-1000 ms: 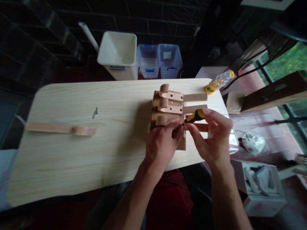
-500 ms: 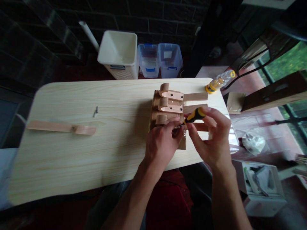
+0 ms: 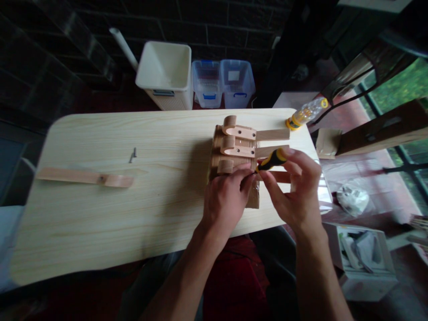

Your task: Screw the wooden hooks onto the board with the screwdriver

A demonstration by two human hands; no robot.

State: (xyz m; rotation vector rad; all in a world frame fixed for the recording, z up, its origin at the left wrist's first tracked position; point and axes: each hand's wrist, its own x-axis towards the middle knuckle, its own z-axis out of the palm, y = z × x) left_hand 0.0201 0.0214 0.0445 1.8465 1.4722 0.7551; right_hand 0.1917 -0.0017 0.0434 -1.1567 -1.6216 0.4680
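Note:
A yellow and black screwdriver (image 3: 272,160) is gripped by its handle in my right hand (image 3: 296,189), its tip pointing left and down. My left hand (image 3: 227,194) is pressed against the near wooden piece with curved end (image 3: 225,167), fingers pinched beside the screwdriver's tip. What exactly the left fingers hold is hidden. Two similar wooden hooks, the far one (image 3: 239,131) and the middle one (image 3: 237,149), lie across a brown block (image 3: 217,131), each with two dark screws. Wooden strips (image 3: 272,134) extend to the right of them.
On the pale table (image 3: 167,129) lie two screws (image 3: 133,155) and a long wooden strip (image 3: 76,176). A clear bottle with yellow ends (image 3: 306,115) stands at the back right corner. Bins (image 3: 163,67) are behind the table, a white box (image 3: 364,258) at lower right.
My left fingers have closed in a little around the screwdriver's tip, and the screwdriver has tilted slightly. The wooden pieces on the block have stayed in place.

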